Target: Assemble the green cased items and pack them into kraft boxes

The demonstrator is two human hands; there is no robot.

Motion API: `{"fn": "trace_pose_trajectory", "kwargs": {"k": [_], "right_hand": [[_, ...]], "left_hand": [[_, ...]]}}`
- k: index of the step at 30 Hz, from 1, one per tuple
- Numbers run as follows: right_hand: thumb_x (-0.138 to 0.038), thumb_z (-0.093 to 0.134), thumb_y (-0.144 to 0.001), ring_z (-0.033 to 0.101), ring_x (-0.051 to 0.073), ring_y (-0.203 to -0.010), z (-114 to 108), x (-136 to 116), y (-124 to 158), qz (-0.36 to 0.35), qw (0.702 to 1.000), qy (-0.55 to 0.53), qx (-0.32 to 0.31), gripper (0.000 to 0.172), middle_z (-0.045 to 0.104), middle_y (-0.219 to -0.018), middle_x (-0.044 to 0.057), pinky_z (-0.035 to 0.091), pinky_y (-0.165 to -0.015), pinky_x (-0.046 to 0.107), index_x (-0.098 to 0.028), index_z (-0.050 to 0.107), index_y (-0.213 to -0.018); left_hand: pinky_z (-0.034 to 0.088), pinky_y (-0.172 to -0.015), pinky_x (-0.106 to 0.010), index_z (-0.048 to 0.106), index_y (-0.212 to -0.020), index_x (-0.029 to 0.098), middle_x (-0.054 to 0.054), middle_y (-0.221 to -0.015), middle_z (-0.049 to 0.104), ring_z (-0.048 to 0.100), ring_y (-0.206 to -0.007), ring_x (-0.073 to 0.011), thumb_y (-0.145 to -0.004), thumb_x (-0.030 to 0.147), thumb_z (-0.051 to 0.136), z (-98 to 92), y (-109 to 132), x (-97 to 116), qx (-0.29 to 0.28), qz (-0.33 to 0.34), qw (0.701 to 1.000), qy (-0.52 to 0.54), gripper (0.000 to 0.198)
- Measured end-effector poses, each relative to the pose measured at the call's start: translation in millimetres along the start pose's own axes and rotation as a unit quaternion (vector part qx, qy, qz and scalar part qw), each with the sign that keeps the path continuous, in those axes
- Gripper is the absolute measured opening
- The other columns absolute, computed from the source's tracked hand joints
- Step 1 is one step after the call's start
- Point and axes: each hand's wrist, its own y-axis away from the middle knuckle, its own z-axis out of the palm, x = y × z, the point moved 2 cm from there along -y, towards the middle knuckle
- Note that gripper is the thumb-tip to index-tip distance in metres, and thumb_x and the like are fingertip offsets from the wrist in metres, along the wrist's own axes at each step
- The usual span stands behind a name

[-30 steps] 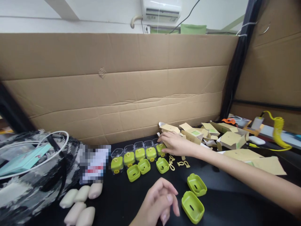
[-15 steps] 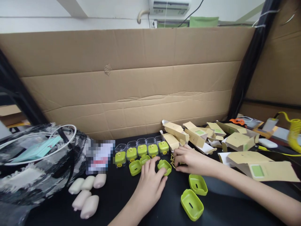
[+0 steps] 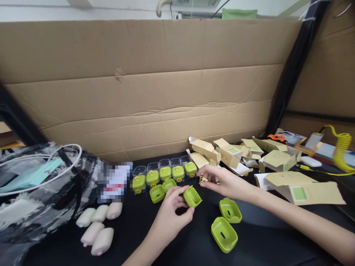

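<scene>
My left hand (image 3: pixel 169 214) pinches a small green case half (image 3: pixel 192 196) and holds it just above the black table (image 3: pixel 263 236). My right hand (image 3: pixel 222 181) is closed on a small yellow strap (image 3: pixel 202 180) just right of it. Behind them stands a row of green cases in clear boxes (image 3: pixel 165 172). Two more green halves (image 3: pixel 162 189) lie before the row. Another two green halves (image 3: pixel 225 223) lie to the right of my left hand.
Several folded kraft boxes (image 3: pixel 227 155) pile up at the back right, with flat ones (image 3: pixel 302 186) nearer. Cream-coloured cases (image 3: pixel 97 225) lie front left beside a camouflage bag (image 3: pixel 33 199). A cardboard wall (image 3: pixel 155 92) closes the back. A yellow coiled cable (image 3: pixel 342 147) hangs far right.
My left hand came forward, took a green half and lifted it. My right hand left the row of boxes, went to the straps and picked one up.
</scene>
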Motion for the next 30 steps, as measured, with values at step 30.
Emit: {"fn": "trace_pose_trajectory", "kwargs": {"k": [30], "right_hand": [[-0.023,0.049,-0.091,0.046,0.017,-0.069,16,-21,14,-0.239,0.910,0.336,0.049,0.019,0.053,-0.076,0.004,0.031,-0.062,0.031,-0.016,0.065,-0.085]], "left_hand": [[0.046,-0.091,-0.038,0.070,-0.107,0.019,-0.009,-0.103,0.074,0.063,-0.105,-0.0274,-0.071,0.036,0.072,11.5,7,7,-0.047,-0.174,0.955,0.234,0.040]]}}
